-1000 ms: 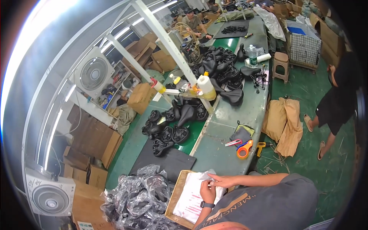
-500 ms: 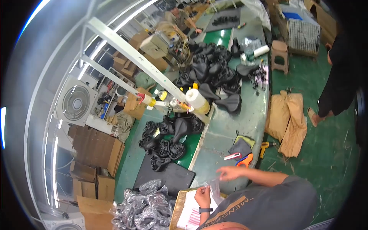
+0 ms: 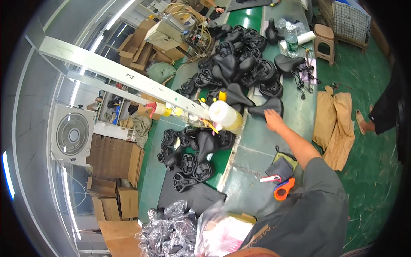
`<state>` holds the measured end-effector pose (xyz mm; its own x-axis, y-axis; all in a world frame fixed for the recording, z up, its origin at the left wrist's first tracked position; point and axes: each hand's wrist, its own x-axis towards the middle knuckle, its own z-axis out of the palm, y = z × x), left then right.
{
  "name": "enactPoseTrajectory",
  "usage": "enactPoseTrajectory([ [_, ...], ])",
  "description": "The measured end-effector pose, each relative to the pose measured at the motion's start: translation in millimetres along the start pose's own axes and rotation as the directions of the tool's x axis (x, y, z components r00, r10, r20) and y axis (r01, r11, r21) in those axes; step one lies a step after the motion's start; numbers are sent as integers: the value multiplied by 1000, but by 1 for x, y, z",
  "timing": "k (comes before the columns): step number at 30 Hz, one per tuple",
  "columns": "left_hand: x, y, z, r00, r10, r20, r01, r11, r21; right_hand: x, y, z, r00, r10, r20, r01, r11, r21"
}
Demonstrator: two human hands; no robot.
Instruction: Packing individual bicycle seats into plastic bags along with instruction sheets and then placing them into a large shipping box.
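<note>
Saddle [image 3: 272,103], black, sits on the green tabletop [image 3: 252,158] at the near end of the larger saddle heap [image 3: 239,64], right of the white jug [image 3: 225,115], nose pointing left. Right hand [image 3: 275,121] is on it, fingers over the near edge; can't tell if they're clamped or just resting. Left hand is out of sight, so can't tell its state. Handling, my read: light to moderate weight, padded top with some give over a stiff shell, smooth cover maybe a bit slick, not fragile but could scuff. Best hold: the narrow nose, or thumb over and fingers under the rim. Counts: one saddle under the hand; both bare heaps overlap too much for an exact number, same for the plastic-wrapped pile [image 3: 169,233]. One white jug, one clear bottle [image 3: 292,43], one white roll [image 3: 306,37], one red-and-white cutter [image 3: 270,178], one orange-handled tool [image 3: 282,192], one stool [image 3: 324,36].
</note>
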<state>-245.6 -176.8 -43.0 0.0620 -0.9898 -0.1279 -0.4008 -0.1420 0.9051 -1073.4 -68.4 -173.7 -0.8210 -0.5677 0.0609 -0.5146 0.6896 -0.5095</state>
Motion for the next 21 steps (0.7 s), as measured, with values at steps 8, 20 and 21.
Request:
enactPoseTrajectory([
  [8,36,-60,38,996,80,42,-88,960,265,65,-26,68,993,-113,-21,93,894,-438],
  [20,-28,-177,38,984,70,161,-158,755,636,-59,-130,-13,904,-423,58,424,905,-10],
  [21,-31,-189,30,982,71,173,-170,726,667,-79,-144,-35,899,-435,51,436,900,-12],
])
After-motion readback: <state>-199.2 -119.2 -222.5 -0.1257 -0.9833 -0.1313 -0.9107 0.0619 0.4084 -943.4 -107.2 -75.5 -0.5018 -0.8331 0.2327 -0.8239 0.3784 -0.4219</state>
